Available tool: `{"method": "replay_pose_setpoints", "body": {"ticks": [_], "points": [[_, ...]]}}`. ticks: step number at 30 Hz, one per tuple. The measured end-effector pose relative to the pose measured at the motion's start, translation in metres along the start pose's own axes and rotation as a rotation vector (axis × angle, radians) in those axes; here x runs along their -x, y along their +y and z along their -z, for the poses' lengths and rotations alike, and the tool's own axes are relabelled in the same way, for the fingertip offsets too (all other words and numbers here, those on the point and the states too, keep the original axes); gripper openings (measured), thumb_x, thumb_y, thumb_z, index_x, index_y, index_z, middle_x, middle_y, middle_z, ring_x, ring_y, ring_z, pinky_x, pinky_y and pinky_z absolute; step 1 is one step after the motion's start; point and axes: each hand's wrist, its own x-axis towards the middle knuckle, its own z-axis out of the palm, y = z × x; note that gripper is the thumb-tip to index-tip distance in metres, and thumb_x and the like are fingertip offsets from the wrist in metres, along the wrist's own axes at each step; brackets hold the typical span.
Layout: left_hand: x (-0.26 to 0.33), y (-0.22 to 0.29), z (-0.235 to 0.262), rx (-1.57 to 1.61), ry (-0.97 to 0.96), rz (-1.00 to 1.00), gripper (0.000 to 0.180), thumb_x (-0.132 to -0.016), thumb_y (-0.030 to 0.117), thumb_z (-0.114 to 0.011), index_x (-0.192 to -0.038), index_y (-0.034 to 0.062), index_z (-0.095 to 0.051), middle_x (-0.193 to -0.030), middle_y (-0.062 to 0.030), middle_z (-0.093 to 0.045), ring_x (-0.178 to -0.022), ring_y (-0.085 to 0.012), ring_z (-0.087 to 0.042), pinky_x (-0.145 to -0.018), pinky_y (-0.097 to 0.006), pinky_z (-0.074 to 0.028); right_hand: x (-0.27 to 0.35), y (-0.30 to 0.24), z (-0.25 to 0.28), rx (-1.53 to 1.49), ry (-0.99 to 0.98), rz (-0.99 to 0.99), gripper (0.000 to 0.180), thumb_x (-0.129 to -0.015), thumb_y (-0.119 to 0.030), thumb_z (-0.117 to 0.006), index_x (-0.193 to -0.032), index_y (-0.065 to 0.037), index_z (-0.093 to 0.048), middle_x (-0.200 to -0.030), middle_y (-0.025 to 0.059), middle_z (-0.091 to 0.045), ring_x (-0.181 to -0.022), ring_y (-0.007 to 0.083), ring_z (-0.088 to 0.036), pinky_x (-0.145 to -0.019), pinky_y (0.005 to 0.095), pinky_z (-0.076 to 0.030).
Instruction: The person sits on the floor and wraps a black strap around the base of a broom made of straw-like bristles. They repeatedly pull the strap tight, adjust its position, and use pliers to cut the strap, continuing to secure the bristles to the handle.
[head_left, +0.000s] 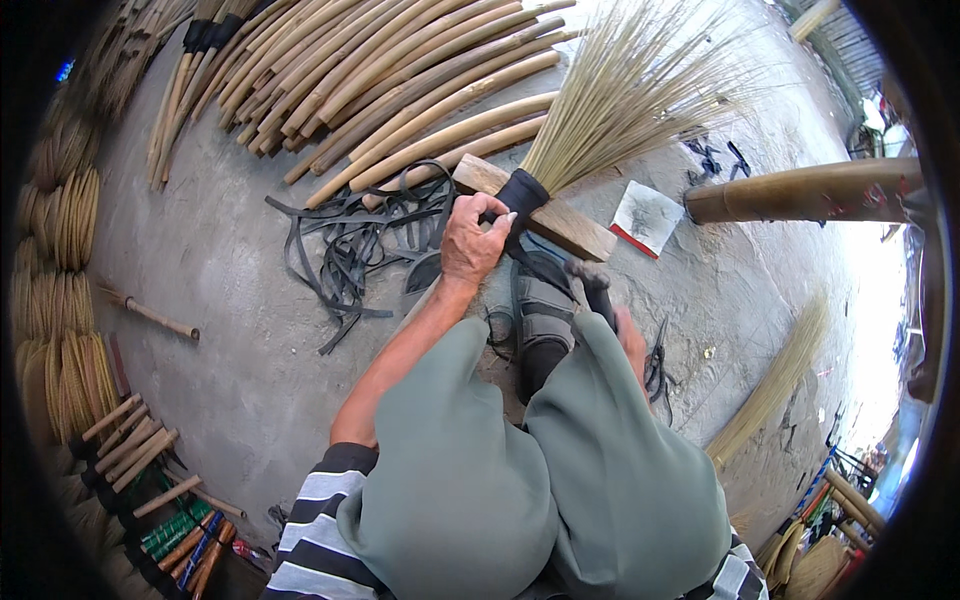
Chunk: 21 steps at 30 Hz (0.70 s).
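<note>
A broom head of straw bristles (635, 105) fans out toward the far right, its neck wrapped in a black rubber binding (522, 194). That neck rests across a wooden block (570, 228) on the floor. My left hand (474, 243) is at the binding's near side, thumb and fingertips pinched together; what they pinch is too small to make out. Low beside my right knee, my right hand (630, 345) is closed round a hammer (597, 292), partly hidden by the knee. A sandalled foot (547, 310) lies between the hands, just below the block.
Black rubber strips (365, 245) lie tangled left of my hand. Many wooden handles (400, 75) are stacked beyond. A white packet (647, 217) and a thick wooden pole (800, 193) are at right. Straw (770, 385) lies nearer. Bundles (75, 215) line the left side.
</note>
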Motion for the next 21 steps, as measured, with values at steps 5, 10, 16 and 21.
{"method": "replay_pose_setpoints", "body": {"ticks": [5, 10, 16, 21], "points": [[-0.002, 0.002, 0.002, 0.004, 0.010, -0.014, 0.019, -0.091, 0.023, -0.084, -0.103, 0.0113, -0.075, -0.103, -0.0139, -0.069, -0.096, -0.0360, -0.070, -0.084, -0.047, -0.057, -0.072, -0.056, -0.017, -0.093, -0.001, 0.049, 0.036, -0.105, -0.027, -0.077, -0.133, -0.007, -0.065, -0.099, 0.0216, -0.073, -0.090, 0.0427, -0.074, -0.080, 0.0475, -0.057], [0.000, -0.001, 0.000, 0.020, 0.021, 0.041, 0.019, -0.090, 0.023, -0.085, -0.103, 0.0123, -0.076, -0.104, -0.0119, -0.070, -0.098, -0.0353, -0.071, -0.087, -0.047, -0.058, -0.103, -0.066, -0.025, -0.018, -0.028, 0.204, 0.038, -0.102, -0.023, -0.080, -0.134, -0.008, -0.065, -0.105, 0.0231, -0.074, -0.096, 0.0453, -0.075, -0.085, 0.0486, -0.058], [0.000, -0.005, 0.001, 0.074, 0.018, 0.003, 0.021, -0.090, 0.022, -0.087, -0.105, 0.0117, -0.076, -0.105, -0.0115, -0.070, -0.099, -0.0341, -0.072, -0.088, -0.044, -0.058, -0.110, -0.065, -0.029, 0.082, -0.026, 0.174, 0.034, -0.100, -0.018, -0.079, -0.131, -0.008, -0.066, -0.101, 0.0217, -0.076, -0.093, 0.0462, -0.076, -0.078, 0.0509, -0.059], [-0.002, -0.003, 0.002, 0.070, 0.011, 0.034, 0.020, -0.091, 0.023, -0.086, -0.104, 0.0110, -0.077, -0.104, -0.0121, -0.070, -0.099, -0.0337, -0.072, -0.089, -0.044, -0.058, -0.115, -0.076, -0.021, 0.127, -0.078, 0.225, 0.033, -0.102, -0.019, -0.077, -0.131, -0.008, -0.065, -0.103, 0.0232, -0.074, -0.097, 0.0488, -0.074, -0.080, 0.0528, -0.059]]}}
